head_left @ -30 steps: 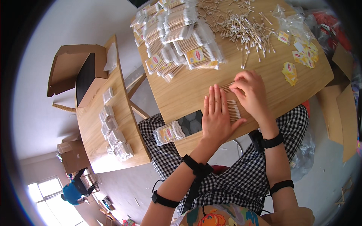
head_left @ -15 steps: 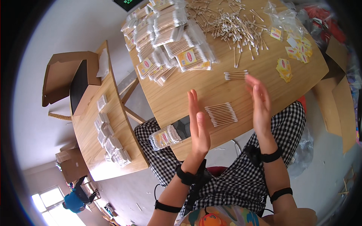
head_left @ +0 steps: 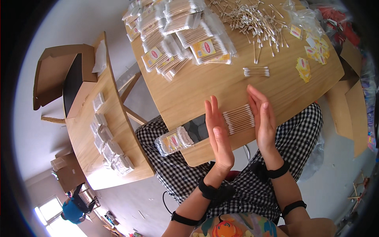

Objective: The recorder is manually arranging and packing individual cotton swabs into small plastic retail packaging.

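Note:
A neat row of cotton swabs [head_left: 238,119] lies side by side on the near part of the wooden table. My left hand [head_left: 220,138] stands on edge at the row's left ends, fingers straight. At the right ends my right hand [head_left: 263,123] faces it, palm inward, fingers stretched. Whether either palm touches the tips, I cannot tell. Beyond the hands lies a smaller row of swabs [head_left: 256,71]. Left of my left hand, a clear bag packed with swabs and a yellow card [head_left: 173,142] rests at the table edge, beside a dark patterned pad [head_left: 196,129].
Packed swab bags [head_left: 177,35] are piled at the far left of the table [head_left: 185,93]. Loose swabs [head_left: 256,21] lie heaped at the back, with yellow cards [head_left: 303,69] to the right. A side table [head_left: 85,138] holds more packs and an open carton [head_left: 89,71]. Another person [head_left: 74,210] is far off.
Both hands have come closer together, now flanking the swab row closely. My right hand has moved down and left, away from the smaller row. The view has shifted slightly.

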Available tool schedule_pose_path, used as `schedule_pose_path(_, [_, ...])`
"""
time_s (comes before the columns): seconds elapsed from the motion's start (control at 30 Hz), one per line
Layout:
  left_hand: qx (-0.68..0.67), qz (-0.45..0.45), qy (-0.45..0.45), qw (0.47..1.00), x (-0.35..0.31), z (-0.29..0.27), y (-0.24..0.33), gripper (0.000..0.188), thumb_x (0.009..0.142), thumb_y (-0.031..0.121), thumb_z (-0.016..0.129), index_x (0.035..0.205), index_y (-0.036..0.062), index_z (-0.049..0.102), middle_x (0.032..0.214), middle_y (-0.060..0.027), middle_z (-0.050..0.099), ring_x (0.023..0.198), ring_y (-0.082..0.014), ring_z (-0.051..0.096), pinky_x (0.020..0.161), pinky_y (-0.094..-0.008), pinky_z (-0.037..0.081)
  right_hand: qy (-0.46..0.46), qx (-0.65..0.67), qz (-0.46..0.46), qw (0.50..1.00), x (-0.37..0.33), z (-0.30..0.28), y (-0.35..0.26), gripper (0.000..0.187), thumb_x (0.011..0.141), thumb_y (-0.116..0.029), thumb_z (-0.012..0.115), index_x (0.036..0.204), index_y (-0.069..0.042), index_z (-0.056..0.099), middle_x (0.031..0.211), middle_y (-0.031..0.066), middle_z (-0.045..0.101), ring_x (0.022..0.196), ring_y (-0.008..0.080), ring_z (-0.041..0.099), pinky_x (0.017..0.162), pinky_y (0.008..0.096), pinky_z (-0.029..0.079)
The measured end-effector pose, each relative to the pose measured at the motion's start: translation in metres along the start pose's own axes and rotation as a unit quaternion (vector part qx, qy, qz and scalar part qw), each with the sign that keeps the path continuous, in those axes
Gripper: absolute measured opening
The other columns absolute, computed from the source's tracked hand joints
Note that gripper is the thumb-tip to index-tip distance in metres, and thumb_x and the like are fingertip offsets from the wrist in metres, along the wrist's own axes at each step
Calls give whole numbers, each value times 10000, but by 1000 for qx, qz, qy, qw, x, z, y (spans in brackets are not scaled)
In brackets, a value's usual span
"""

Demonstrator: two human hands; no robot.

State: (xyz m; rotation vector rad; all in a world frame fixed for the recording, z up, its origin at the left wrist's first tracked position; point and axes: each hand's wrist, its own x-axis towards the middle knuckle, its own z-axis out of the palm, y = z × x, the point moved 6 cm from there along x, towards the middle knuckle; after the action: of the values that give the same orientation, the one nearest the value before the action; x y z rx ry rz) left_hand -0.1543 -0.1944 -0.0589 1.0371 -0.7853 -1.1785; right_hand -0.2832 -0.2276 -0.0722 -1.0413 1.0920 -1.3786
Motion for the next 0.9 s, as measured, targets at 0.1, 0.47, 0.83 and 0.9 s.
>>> schedule_pose_path(0.1, [-1,12,12,1000,-2,3,-1,883,1024,635,368,1618,49,79,1682,-194,110,1567,-295,60,1270,-435,23,-13,-3,2,1000,-2,6,0,576,1119,-393,289,1456,51,433,1511,191,450,1429,274,414,1208,403,320])
schedule_pose_path(0.47, [-12,5,43,999,-8,-14,2,815,1042,605,351,1610,60,143,1666,-199,175,1556,-293,141,1273,-426,95,29,-295,-112,948,25,-7,-21,469,1102,-285,393,1473,-2,435,1524,201,438,1451,334,379,1214,457,285])
schedule_pose_path(0.83, [-28,18,77,996,-18,-27,4,783,1057,563,354,1606,46,145,1662,-206,179,1553,-287,152,1273,-423,106,-127,-591,-189,774,16,55,7,543,964,-14,485,1501,2,402,1584,187,370,1499,372,294,1215,552,240])
schedule_pose_path(0.9, [-22,29,97,995,-14,-35,9,786,1057,563,353,1605,41,143,1661,-207,183,1552,-285,154,1272,-422,107,-140,-587,-194,773,15,65,9,563,936,25,476,1495,9,411,1581,187,376,1496,372,303,1213,551,249])
